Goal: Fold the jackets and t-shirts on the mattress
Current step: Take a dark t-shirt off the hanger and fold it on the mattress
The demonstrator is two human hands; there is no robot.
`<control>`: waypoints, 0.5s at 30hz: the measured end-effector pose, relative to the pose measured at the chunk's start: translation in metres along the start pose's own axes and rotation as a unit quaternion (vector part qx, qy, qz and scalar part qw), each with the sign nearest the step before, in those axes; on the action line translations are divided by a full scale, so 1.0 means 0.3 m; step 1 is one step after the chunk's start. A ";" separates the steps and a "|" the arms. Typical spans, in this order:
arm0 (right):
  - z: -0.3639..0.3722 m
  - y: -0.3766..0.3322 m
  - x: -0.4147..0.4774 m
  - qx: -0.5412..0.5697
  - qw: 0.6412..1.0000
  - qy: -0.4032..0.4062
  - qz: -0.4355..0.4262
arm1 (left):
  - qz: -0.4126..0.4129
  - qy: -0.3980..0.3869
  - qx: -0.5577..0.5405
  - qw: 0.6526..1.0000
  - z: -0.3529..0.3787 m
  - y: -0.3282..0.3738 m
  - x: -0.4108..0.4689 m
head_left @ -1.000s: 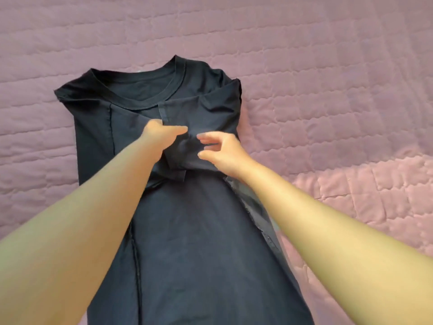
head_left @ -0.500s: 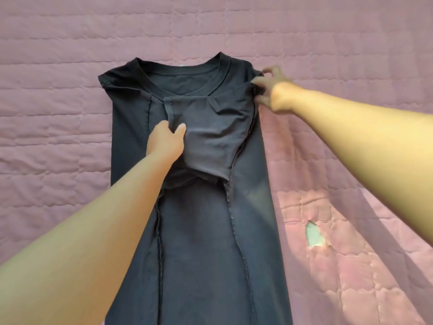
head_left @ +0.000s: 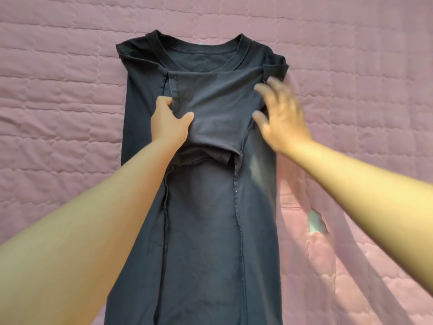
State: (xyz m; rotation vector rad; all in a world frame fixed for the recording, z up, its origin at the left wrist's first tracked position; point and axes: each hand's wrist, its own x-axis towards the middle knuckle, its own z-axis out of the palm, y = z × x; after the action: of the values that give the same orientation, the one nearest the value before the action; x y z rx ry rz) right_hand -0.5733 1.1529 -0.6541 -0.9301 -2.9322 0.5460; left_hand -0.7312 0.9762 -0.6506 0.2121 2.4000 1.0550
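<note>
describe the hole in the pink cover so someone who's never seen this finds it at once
The pink quilted cover fills the view, with a dark t-shirt lying lengthwise down its middle. Right of the shirt's lower half sits a small ragged tear. It is the only spot where pale teal shows through the pink.

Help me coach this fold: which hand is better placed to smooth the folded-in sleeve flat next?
Probably the right. The right hand is open, fingers spread, at the edge of the sleeve of the navy t-shirt, though blurred. The left hand is busy pinching the sleeve's hem.
</note>
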 end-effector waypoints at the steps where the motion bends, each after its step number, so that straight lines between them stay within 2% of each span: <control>1: 0.027 -0.019 -0.076 0.005 0.999 -0.045 -0.009 | 0.034 0.038 0.002 0.999 -0.012 -0.010 -0.011; 3: 0.076 -0.049 -0.240 -0.012 0.995 -0.102 -0.018 | 0.115 0.109 -0.006 0.987 -0.030 -0.031 -0.074; 4: 0.091 -0.061 -0.321 -0.029 0.993 -0.109 -0.019 | 0.143 0.116 -0.010 0.983 -0.026 -0.048 -0.125; 6: 0.117 -0.082 -0.455 -0.050 0.992 -0.118 -0.005 | 0.149 0.057 -0.010 0.987 0.002 -0.088 -0.251; 10: 0.134 -0.147 -0.660 -0.083 0.987 -0.134 0.025 | 0.034 -0.143 -0.002 0.989 0.086 -0.191 -0.516; 13: 0.129 -0.208 -0.799 -0.081 0.991 -0.099 0.047 | -0.067 -0.228 -0.039 0.971 0.123 -0.269 -0.692; 15: 0.122 -0.243 -0.875 -0.075 0.992 -0.073 0.076 | -0.104 -0.267 -0.034 0.958 0.132 -0.315 -0.788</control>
State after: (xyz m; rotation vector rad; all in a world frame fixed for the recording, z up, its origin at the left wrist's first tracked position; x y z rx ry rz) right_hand -0.4024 0.9381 -0.6411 -1.1877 -3.0857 0.4183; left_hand -0.5024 0.8579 -0.6504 0.1876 1.8519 0.8503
